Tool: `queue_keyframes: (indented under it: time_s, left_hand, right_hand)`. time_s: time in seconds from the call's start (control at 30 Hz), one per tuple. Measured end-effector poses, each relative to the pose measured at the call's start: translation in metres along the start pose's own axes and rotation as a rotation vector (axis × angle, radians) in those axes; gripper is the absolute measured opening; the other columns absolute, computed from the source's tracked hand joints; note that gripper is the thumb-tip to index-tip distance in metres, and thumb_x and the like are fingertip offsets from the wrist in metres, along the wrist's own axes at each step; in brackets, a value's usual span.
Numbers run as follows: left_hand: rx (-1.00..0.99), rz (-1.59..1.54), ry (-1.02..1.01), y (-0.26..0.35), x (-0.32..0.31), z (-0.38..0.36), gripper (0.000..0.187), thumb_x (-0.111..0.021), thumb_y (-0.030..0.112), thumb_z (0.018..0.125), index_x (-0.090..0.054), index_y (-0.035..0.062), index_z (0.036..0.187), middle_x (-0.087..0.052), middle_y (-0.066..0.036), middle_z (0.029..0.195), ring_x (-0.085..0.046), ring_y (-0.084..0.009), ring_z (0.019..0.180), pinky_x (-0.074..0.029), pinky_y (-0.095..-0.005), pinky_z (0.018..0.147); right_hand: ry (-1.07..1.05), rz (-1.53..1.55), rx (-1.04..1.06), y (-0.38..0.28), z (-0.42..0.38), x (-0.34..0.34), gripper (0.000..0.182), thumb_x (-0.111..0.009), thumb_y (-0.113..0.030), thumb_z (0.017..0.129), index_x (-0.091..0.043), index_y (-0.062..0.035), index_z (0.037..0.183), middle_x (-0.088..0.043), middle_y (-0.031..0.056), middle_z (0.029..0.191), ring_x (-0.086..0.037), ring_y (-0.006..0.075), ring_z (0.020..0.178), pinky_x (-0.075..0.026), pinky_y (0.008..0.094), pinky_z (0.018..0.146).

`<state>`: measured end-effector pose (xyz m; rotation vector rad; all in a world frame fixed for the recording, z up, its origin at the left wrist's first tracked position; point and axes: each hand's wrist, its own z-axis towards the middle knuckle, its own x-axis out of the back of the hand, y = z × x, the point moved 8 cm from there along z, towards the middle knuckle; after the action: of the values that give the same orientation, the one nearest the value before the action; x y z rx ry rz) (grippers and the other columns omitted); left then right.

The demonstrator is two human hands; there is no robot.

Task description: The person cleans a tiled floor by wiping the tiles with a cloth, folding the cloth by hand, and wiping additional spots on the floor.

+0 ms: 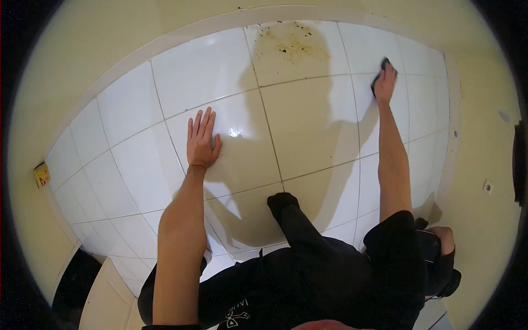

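My left hand lies flat on the white tiled floor, its fingers stretched out and nothing in it. Farther out on the right, my right hand presses on a black cloth against a tile near the far right corner. The cloth is mostly covered by the hand and slightly blurred, so its full shape is hidden. Brown stains and dark specks mark the tile by the far wall, between the two hands and beyond both. A black-socked foot rests on the tiles below, between my arms.
Cream walls with a low skirting edge border the floor ahead and at both sides. A small yellow box stands by the left wall. At lower left is a pale door panel. A socket sits on the right wall.
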<state>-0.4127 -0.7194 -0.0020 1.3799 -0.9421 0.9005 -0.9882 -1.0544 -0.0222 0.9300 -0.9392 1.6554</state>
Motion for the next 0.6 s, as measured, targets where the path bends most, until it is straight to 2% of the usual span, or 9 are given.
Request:
queue_keyframes:
  time_s: [0.03, 0.13, 0.3, 0.43, 0.5, 0.6]
  left_hand:
    - [0.001, 0.011, -0.005, 0.001, -0.001, -0.001, 0.07, -0.058, 0.017, 0.094, -0.038, 0.0094, 0.161, -0.036, -0.007, 0.169, -0.028, -0.0326, 0.157, -0.018, -0.0545, 0.13]
    - [-0.024, 0.005, 0.041, 0.002, -0.001, -0.003, 0.07, -0.057, 0.017, 0.094, -0.038, 0.0098, 0.161, -0.036, -0.007, 0.169, -0.029, -0.032, 0.157, -0.018, -0.0541, 0.13]
    - [-0.018, 0.004, 0.06, 0.004, 0.001, -0.004, 0.068, -0.056, 0.017, 0.094, -0.04, 0.0106, 0.16, -0.037, -0.006, 0.169, -0.031, -0.031, 0.156, -0.018, -0.0529, 0.13]
    - [-0.028, -0.011, 0.084, 0.005, 0.003, -0.006, 0.067, -0.055, 0.018, 0.094, -0.042, 0.0108, 0.16, -0.037, -0.006, 0.168, -0.031, -0.0312, 0.156, -0.019, -0.0527, 0.13]
    - [-0.024, -0.023, 0.073, 0.007, 0.006, -0.005, 0.068, -0.054, 0.017, 0.094, -0.041, 0.0102, 0.16, -0.036, -0.008, 0.168, -0.029, -0.0323, 0.157, -0.017, -0.0537, 0.13]
    - [-0.018, -0.021, 0.07, 0.008, 0.004, -0.006, 0.068, -0.053, 0.016, 0.094, -0.04, 0.0099, 0.16, -0.036, -0.009, 0.168, -0.029, -0.0332, 0.157, -0.017, -0.0544, 0.13]
  right_hand:
    - [-0.046, 0.048, 0.081, -0.027, 0.004, 0.0, 0.047, -0.048, -0.012, 0.105, -0.05, 0.0018, 0.149, -0.056, 0.0232, 0.146, -0.046, 0.0418, 0.139, -0.031, 0.0533, 0.121]
    - [-0.109, 0.129, 0.081, -0.077, -0.012, -0.003, 0.047, -0.042, -0.017, 0.11, -0.047, 0.0015, 0.153, -0.044, 0.023, 0.161, -0.033, 0.0414, 0.153, -0.025, 0.0519, 0.126]
    - [-0.175, 0.221, 0.109, -0.168, -0.067, 0.007, 0.05, -0.043, -0.013, 0.106, -0.044, 0.0029, 0.154, -0.041, 0.0228, 0.163, -0.034, 0.0421, 0.153, -0.025, 0.0531, 0.126]
    - [-0.324, 0.204, 0.35, -0.273, -0.14, 0.027, 0.059, -0.052, -0.009, 0.097, -0.044, 0.0032, 0.154, -0.039, 0.0239, 0.163, -0.034, 0.0408, 0.153, -0.025, 0.0532, 0.127]
    - [-0.372, 0.283, 0.459, -0.315, -0.174, 0.038, 0.056, -0.054, -0.009, 0.098, -0.045, 0.0025, 0.153, -0.04, 0.0209, 0.163, -0.035, 0.0386, 0.153, -0.026, 0.0523, 0.127]
    - [-0.368, 0.434, 0.425, -0.35, -0.197, 0.063, 0.052, -0.053, -0.009, 0.101, -0.048, -0.0008, 0.152, -0.041, 0.0163, 0.164, -0.036, 0.0351, 0.153, -0.026, 0.0511, 0.127]
